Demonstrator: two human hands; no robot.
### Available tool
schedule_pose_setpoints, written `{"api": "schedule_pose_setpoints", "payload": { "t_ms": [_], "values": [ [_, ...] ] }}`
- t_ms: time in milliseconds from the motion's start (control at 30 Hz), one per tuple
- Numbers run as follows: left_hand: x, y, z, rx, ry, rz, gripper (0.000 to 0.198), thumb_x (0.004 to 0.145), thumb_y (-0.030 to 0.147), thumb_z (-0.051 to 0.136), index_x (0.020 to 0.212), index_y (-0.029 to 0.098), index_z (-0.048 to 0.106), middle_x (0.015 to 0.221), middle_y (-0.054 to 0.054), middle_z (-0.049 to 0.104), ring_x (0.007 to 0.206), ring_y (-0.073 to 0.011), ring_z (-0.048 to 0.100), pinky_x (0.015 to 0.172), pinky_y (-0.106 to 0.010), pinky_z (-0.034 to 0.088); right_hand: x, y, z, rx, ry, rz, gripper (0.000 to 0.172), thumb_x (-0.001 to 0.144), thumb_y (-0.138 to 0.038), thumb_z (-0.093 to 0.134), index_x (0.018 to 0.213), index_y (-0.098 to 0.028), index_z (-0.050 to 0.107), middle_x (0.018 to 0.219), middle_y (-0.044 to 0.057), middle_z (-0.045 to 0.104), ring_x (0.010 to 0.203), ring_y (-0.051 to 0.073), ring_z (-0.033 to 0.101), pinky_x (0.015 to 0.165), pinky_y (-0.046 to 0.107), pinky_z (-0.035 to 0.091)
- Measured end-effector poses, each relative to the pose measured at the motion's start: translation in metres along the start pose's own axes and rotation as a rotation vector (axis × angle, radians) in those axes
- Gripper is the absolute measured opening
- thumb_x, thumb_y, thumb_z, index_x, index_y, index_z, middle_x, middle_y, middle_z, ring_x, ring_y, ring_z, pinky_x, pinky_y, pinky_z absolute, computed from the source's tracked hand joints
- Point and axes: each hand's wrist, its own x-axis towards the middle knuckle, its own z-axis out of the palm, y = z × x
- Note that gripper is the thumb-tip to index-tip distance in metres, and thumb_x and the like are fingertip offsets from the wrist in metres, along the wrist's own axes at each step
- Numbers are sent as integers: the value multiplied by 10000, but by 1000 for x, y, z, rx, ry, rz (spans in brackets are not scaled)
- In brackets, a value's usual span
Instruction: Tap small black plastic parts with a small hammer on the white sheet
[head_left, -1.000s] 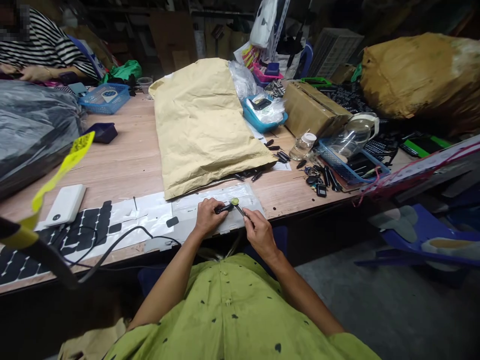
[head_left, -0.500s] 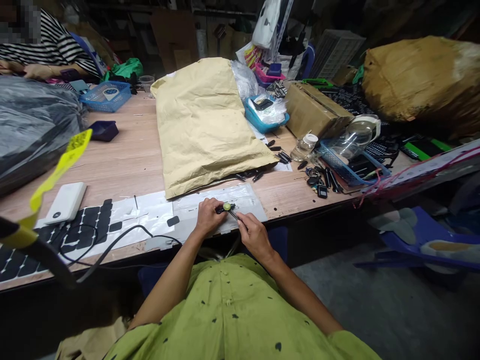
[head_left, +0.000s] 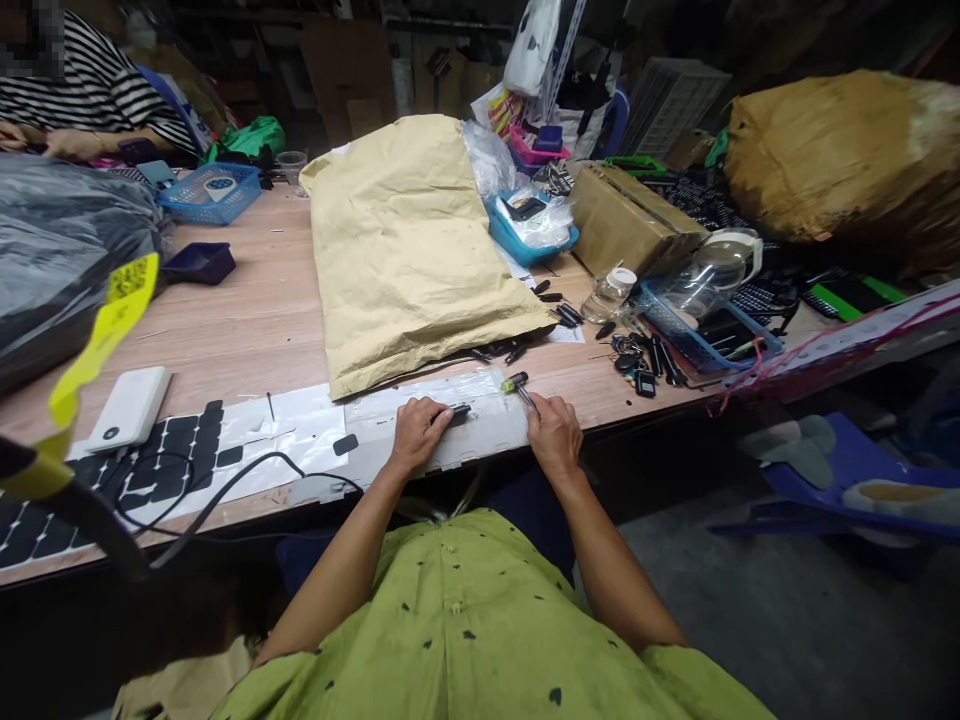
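Note:
My left hand (head_left: 417,432) rests near the table's front edge, fingers closed on a small black part (head_left: 457,410) that pokes out to the right. My right hand (head_left: 553,433) sits further right, pinching a thin tool (head_left: 525,395) whose shaft points up and away. A small yellow-green and black piece (head_left: 514,382) is at the far end of that tool. Both hands lie over a clear plastic sheet (head_left: 420,405) spread on the wooden table (head_left: 247,320).
A big tan paper sack (head_left: 409,240) lies behind the hands. Loose black parts (head_left: 559,312), a blue basket (head_left: 701,335), a cardboard box (head_left: 626,220) stand at right. A white power bank (head_left: 131,408), black key sheet (head_left: 165,455) and cable (head_left: 225,490) lie left. A person in stripes (head_left: 90,95) sits far left.
My right hand has moved to the right, away from the left hand, carrying the tool and the yellow-green piece with it. The left hand has stayed put with the black part.

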Motion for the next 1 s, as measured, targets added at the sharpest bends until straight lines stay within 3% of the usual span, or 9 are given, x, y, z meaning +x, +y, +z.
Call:
{"api": "schedule_pose_setpoints", "payload": {
  "t_ms": [367, 500, 600, 700, 833, 900, 1000],
  "values": [
    [-1, 3, -13, 21, -123, 1, 387, 1015, 426, 435, 911, 239, 758, 930, -58, 681, 932, -241, 559, 885, -412, 425, -5, -10, 9, -161, 53, -25, 317, 926, -170, 546, 1192, -226, 710, 922, 80, 591, 873, 231, 483, 714, 322, 326],
    [-19, 1, -23, -24, -265, 168, 337, 981, 482, 526, 934, 287, 797, 1190, -53, 684, 1108, -264, 556, 1015, -453, 416, -5, -9, 11, -153, 48, -30, 326, 924, -171, 540, 1205, -225, 696, 928, 84, 581, 882, 238, 474, 712, 327, 325],
    [-43, -2, -24, 11, -336, 301, 278, 940, 494, 609, 922, 307, 814, 1412, -36, 609, 1307, -321, 476, 1105, -492, 376, -5, -10, 11, -145, 47, -29, 327, 925, -174, 536, 1210, -222, 689, 931, 85, 577, 888, 240, 471, 712, 327, 323],
    [-64, -3, -18, 138, -293, 356, 169, 884, 422, 704, 926, 301, 813, 1516, -35, 544, 1393, -372, 408, 1141, -546, 350, -5, -10, 12, -145, 53, -31, 326, 925, -172, 533, 1208, -220, 687, 926, 84, 578, 883, 239, 472, 711, 326, 321],
    [-76, -1, -10, 228, -195, 362, 115, 798, 300, 787, 911, 279, 793, 1532, -60, 534, 1382, -393, 429, 1137, -592, 353, -5, -11, 12, -148, 69, -40, 323, 926, -165, 525, 1199, -220, 688, 914, 81, 579, 872, 237, 473, 709, 326, 318],
    [-72, 2, -11, 181, -164, 363, 102, 795, 318, 788, 887, 273, 785, 1464, -77, 592, 1338, -379, 481, 1103, -572, 395, -5, -11, 12, -147, 68, -40, 316, 930, -165, 522, 1192, -219, 690, 911, 79, 579, 865, 234, 472, 710, 325, 316],
    [-48, 10, -16, 78, -107, 313, 142, 890, 364, 681, 921, 257, 770, 1157, -91, 732, 1097, -290, 630, 975, -458, 494, -5, -12, 13, -142, 51, -29, 310, 935, -170, 521, 1193, -217, 687, 914, 80, 575, 867, 236, 469, 710, 325, 312]
  ]
}}
